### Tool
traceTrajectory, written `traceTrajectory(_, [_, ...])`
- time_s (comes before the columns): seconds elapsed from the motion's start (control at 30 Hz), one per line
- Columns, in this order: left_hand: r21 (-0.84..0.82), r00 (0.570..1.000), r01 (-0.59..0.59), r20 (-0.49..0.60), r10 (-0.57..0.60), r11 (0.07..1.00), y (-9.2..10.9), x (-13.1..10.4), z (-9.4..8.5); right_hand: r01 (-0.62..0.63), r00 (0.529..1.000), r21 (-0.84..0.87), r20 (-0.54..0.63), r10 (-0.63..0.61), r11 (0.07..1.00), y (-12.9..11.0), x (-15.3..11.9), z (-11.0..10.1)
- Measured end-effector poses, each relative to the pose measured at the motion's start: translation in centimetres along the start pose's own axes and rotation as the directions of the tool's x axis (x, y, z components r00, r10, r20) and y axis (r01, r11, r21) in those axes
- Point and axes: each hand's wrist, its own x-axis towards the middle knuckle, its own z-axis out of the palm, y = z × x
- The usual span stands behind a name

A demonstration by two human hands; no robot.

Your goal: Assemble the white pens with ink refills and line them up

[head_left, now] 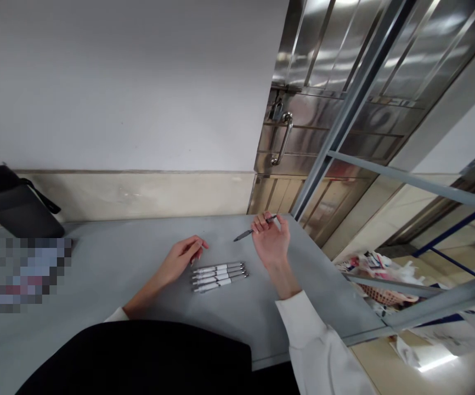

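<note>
On the grey table (109, 263), several white-and-grey pens (219, 276) lie side by side in a row, their tips pointing right. My right hand (271, 237), palm up, is beyond and to the right of the row, its fingers curled round a dark pen (243, 236) whose one end points down to the left. My left hand (182, 257) rests just left of the row, fingers bent and loosely together; what they hold, if anything, cannot be made out.
At the table's back left stands a black pouch (19, 203) with a strap, beside a blurred-out item (27, 277). A metal frame post (344, 126) rises at the right edge. Beyond it is a pink basket (388, 294) with plastic bags.
</note>
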Motion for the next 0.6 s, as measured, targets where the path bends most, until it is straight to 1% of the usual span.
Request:
traceTrajectory(0.2, [-0.006,1.000,-0.008,0.002,0.008,1.000,0.0,0.1,0.0,-0.040,0.999,-0.048,0.026,0.042,0.998,0.6,0.0,0.5])
traceTrajectory(0.27, [-0.023,1.000,-0.014,-0.003,0.014,1.000,-0.2,0.1,0.1,-0.058,0.996,-0.114,0.055,0.065,0.992,1.1,0.0,0.6])
traceTrajectory(0.33, [-0.055,1.000,-0.017,-0.010,0.016,0.998,-0.3,0.1,0.1,-0.051,0.995,-0.223,0.078,0.070,0.974,1.7,0.0,0.6])
traceTrajectory(0.4, [-0.092,1.000,-0.011,-0.016,0.010,0.996,-0.2,0.1,0.2,-0.019,0.993,-0.371,0.105,0.062,0.928,2.3,-0.2,0.5])
traceTrajectory(0.47, [-0.114,0.999,-0.010,-0.033,0.006,0.993,-0.1,0.0,0.2,0.011,0.983,-0.526,0.160,0.086,0.850,2.9,-0.4,0.4])
traceTrajectory(0.53, [-0.121,0.998,-0.014,-0.056,0.008,0.992,0.2,0.0,0.2,0.028,0.963,-0.632,0.224,0.148,0.774,3.3,-0.8,0.4])
traceTrajectory(0.6, [-0.114,0.996,-0.024,-0.087,0.014,0.993,0.5,-0.1,0.1,0.036,0.924,-0.710,0.292,0.248,0.703,3.7,-1.2,0.3])
